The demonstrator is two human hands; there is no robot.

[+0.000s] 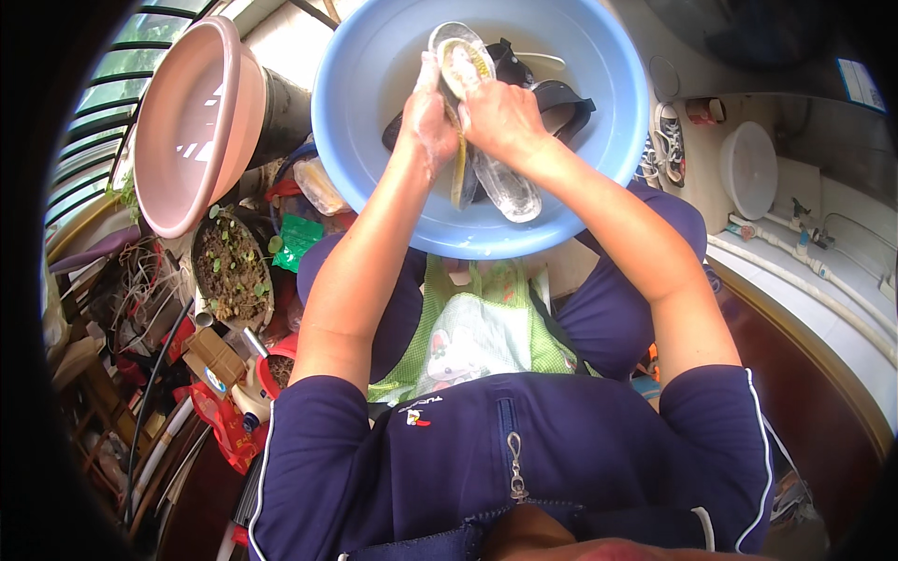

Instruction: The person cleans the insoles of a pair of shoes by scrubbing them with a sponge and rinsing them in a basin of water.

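Observation:
A wide blue plastic basin holding cloudy water stands before me, between my knees. Over the water, my left hand grips a soapy sandal with a clear-looking sole by its side. White suds coat the fingers and the sandal's yellowish upper face. My right hand presses on the sandal from the right, fingers curled under; whether it clasps something is hidden. Below the hands a translucent sole end shows beside a yellowish strip. Black footwear lies in the water on the right.
A pink basin leans at the left near a barred window. Below it stand a planter of soil and seedlings and piled clutter. Canvas shoes, a white bowl and water pipes are at the right. A green checked cloth covers my lap.

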